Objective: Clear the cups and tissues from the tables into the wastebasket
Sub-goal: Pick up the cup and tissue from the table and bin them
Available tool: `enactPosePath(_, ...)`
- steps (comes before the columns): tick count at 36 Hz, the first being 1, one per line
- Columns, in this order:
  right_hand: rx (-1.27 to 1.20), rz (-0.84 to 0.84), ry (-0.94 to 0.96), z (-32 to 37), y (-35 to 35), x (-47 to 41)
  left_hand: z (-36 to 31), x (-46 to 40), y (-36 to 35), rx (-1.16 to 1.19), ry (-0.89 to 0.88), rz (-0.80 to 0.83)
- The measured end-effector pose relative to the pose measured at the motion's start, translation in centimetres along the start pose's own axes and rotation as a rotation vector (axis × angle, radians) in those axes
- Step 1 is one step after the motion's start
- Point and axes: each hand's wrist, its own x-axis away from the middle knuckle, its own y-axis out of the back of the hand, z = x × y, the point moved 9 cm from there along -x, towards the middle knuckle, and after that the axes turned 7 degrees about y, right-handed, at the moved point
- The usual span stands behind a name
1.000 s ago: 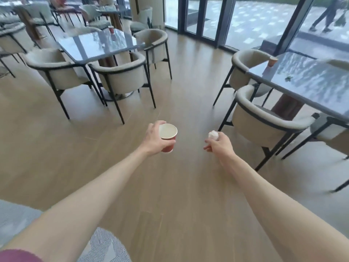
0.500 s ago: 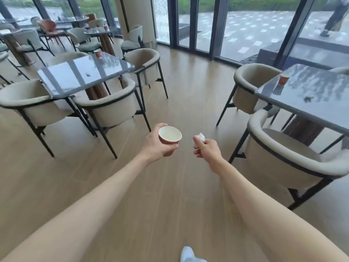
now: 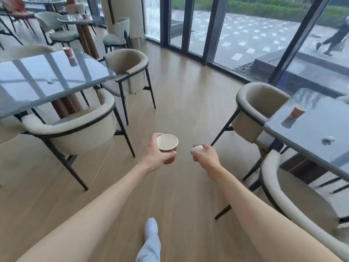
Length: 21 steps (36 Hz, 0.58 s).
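risks, judged: the cup (image 3: 167, 148) is held only by the left hand (image 3: 155, 155), fingers wrapped round its wall, over the open floor (image 3: 188, 103); a loosened grip would drop it, and a hard squeeze would crush the paper. the tissue (image 3: 198, 148), a small wad pinched in the right hand (image 3: 206, 158), could slip out unnoticed. chairs crowd both sides of the aisle, so an arm could clip the nearest right chair (image 3: 279, 186).

containers:
- cup, red outside, pale inside: upright, looks empty.
- wastebasket: not in view.

remaining on tables:
- left table (image 3: 47, 80): one red cup (image 3: 68, 52) at the far edge.
- right table (image 3: 311, 133): one red cup (image 3: 296, 112), contents not visible, and a crumpled tissue (image 3: 328, 140) lying apart from it.
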Motion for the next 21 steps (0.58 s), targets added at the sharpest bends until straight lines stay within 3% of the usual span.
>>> enactPosePath(6, -0.119, -0.079, -0.101, 2.1, -2.1, -16.3, -1.9, -18.2, -0.7, 0.049, 0.017, 0.081)
enactPosePath(14, -0.063, -0.178, -0.014, 9.7, 0.0, -33.7, -11.3, -37.1, -1.0, 0.113, -0.005, 0.131)
enactPosePath(21, -0.117, -0.296, 0.014, 11.3, 4.2, -50.1, -17.5, -52.5, -6.1, 0.05, -0.07, 0.173)
